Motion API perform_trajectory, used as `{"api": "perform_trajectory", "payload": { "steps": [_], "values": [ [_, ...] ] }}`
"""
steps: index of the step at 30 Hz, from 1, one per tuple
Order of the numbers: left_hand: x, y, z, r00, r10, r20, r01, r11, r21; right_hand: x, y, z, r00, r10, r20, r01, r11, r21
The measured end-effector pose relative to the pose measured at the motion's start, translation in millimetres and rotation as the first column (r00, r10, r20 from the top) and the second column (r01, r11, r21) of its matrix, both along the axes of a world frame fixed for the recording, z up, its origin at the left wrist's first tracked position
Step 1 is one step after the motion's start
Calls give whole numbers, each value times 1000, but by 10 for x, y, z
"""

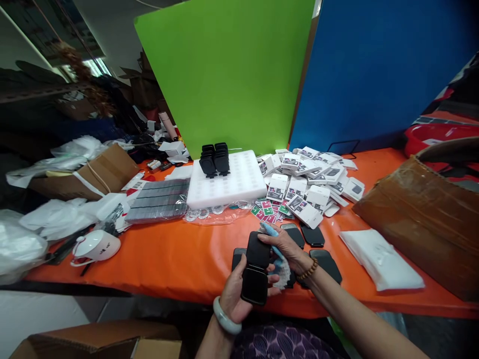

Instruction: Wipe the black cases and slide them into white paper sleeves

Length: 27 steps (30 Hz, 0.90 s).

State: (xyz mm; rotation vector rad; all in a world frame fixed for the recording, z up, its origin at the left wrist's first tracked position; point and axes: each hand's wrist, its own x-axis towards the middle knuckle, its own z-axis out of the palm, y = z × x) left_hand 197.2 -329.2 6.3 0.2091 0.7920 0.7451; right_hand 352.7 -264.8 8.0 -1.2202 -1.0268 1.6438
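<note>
My left hand (236, 294), with a pale green bangle at the wrist, is closed around a black folding device (255, 285). Its two square halves are hinged and opened out, with a glossy lower face. My right hand (286, 247), wearing a beaded bracelet, grips a blue and white cloth (279, 264) while its thumb rests on the upper half of the device. Beneath and beside my hands, several similar dark square pads (325, 264) lie on the orange table cover (179, 254); some are partly hidden by my hands.
Behind, black folding devices (214, 159) stand on a white foam block (228, 182). Small white boxes (314, 174) are heaped right of it, with coloured cards (266, 209) in front. A white mug (96, 246) stands left; a white packet (381, 259) and a cardboard box (422, 214) lie right.
</note>
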Motion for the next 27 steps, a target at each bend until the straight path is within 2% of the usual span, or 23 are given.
{"api": "perform_trajectory", "payload": {
  "steps": [2,4,6,8,9,10,11,13,15,17,19,20,21,23,24,27],
  "values": [
    [7,6,17,993,54,109,-48,997,-57,-34,-20,-28,961,-103,256,57,981,183],
    [25,21,8,990,112,85,-107,992,-64,-90,-120,-11,850,-210,482,-4,914,406],
    [48,37,-21,982,186,-21,-187,982,-29,-174,-291,25,777,-204,596,-213,805,553],
    [76,44,-53,957,243,-157,-242,970,27,-269,-465,42,727,-130,674,-449,652,611],
    [93,42,-63,946,252,-205,-247,968,48,-307,-522,36,694,-133,707,-522,584,622],
    [113,35,-65,938,251,-239,-242,968,64,-332,-544,20,665,-152,731,-562,542,624],
    [134,24,-58,936,241,-257,-230,971,71,-340,-525,-3,647,-181,740,-569,531,627],
    [175,-8,-15,939,213,-269,-205,977,57,-301,-377,-60,654,-248,715,-500,569,654],
    [202,-42,61,955,159,-249,-161,987,13,-204,-139,-119,704,-286,650,-374,629,682],
    [206,-61,147,979,110,-170,-119,992,-47,-81,83,-169,776,-282,564,-201,736,646],
    [186,-55,223,992,110,-63,-116,989,-96,32,202,-201,869,-208,449,-31,883,469],
    [170,-42,251,993,120,-15,-121,986,-115,77,212,-206,917,-164,363,35,941,338],
    [151,-24,270,991,129,22,-125,983,-133,112,194,-203,958,-127,258,75,976,203],
    [119,13,282,988,143,56,-133,980,-149,157,98,-171,997,-71,39,71,997,-12],
    [109,28,275,988,146,55,-136,979,-150,170,40,-146,998,-39,-47,35,997,-75],
    [117,40,217,991,129,25,-123,979,-163,186,-93,-67,984,93,-155,-110,988,-105]
  ]
}}
